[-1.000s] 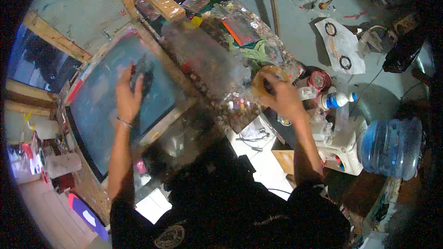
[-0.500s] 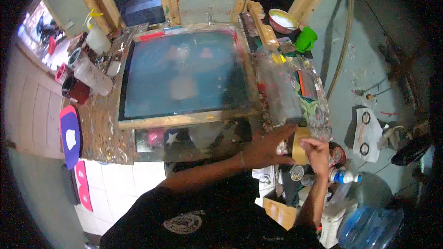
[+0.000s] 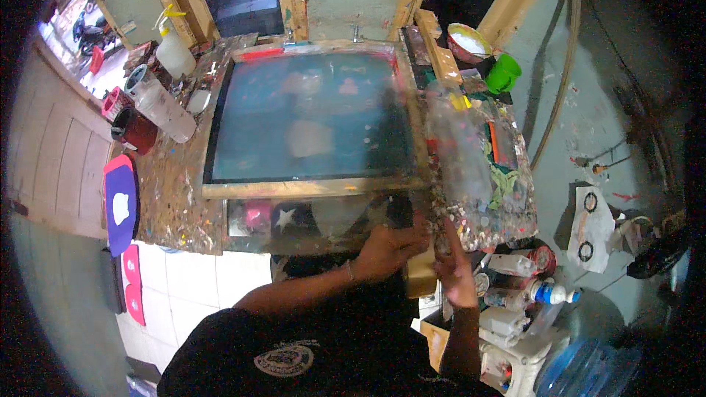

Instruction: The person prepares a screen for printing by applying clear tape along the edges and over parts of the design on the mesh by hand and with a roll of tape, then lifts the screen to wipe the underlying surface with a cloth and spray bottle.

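Between my hands, just past the table's front edge, is a shiny tan roll [image 3: 421, 273] that looks like packing tape. My left hand [image 3: 386, 251] is bent over its upper left side, fingers drawn together and slightly blurred. From the right, my right hand [image 3: 456, 270] grips the roll, its fingers pointing up along the side. Parts of the roll are covered by both hands. Beyond them on the worktable lies a wood-framed printing screen [image 3: 312, 129] with bluish mesh and pale shapes. A strip with a white star on dark ground [image 3: 285, 218] shows below the frame.
Bottles and jars, including a spray bottle [image 3: 175, 55], line the table's left side. A purple and pink piece [image 3: 120, 206] hangs at the left edge. A green cup [image 3: 503, 73] and a bowl [image 3: 468, 43] stand back right. Plastic bottles [image 3: 548, 292] crowd below right.
Both hands and the tan roll have moved left and slightly down, nearer my body. My left fingers, spread before, have drawn together at the roll. The view has shifted a little.
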A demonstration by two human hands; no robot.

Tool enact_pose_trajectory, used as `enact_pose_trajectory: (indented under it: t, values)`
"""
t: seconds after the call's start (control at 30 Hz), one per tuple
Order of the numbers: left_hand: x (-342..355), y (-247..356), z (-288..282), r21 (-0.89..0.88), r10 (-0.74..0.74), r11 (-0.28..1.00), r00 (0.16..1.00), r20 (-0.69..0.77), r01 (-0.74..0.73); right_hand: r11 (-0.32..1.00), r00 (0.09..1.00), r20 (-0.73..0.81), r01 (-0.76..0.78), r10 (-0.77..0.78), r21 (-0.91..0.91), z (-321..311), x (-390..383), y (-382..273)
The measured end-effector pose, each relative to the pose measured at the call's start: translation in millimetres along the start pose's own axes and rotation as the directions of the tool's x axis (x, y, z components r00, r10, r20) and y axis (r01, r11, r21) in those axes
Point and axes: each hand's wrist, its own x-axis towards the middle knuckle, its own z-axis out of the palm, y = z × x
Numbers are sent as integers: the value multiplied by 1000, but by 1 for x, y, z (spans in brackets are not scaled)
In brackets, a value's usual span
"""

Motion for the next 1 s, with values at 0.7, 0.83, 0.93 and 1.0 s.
enact_pose_trajectory:
  t: [0.7,0.83,0.93,1.0]
  values:
    - [-24,161,-220,146,146,987,715,-683,-63,924,695,697,124,180,-363,31,54,-31]
    - [-67,160,-243,165,272,959,576,-771,-232,939,595,802,243,55,-244,26,78,-41]
    - [-169,143,-287,242,391,882,338,-856,-405,820,591,800,506,-104,-267,20,55,-140]
    - [-206,155,-293,123,563,715,462,-686,-688,693,638,760,605,-126,-393,9,29,-175]
